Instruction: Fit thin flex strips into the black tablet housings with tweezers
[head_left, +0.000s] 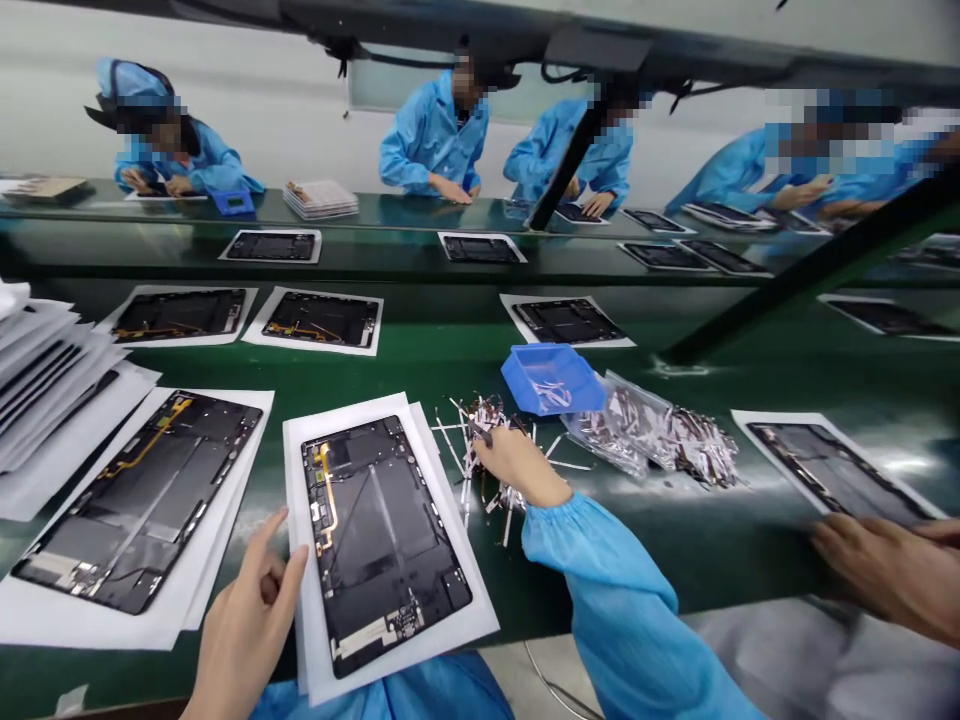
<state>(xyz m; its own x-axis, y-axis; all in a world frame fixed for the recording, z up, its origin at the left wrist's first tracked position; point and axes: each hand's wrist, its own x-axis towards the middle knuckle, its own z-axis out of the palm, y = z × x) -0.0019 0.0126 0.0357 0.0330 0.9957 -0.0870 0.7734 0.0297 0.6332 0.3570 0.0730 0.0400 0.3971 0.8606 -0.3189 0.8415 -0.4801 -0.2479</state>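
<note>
My left hand [247, 610] stands at the left edge of a white sheet [315, 600], its fingers apart and touching the sheet's border. A black tablet back housing [382, 540] with a gold flex strip lies on that sheet. My right hand [521, 465], in a blue sleeve, rests with its fingertips in a loose pile of thin strips [487, 450]. Whether those fingers hold a strip is hidden. A clear plastic bag of similar strips [652, 430] lies to the right of the pile.
A blue plastic bin [551, 378] stands behind the pile. More housings on white sheets [142, 500] lie along the green bench, with a stack of sheets [52, 380] at left. A co-worker's hand [885, 570] reaches in at right. People in blue smocks work across the bench.
</note>
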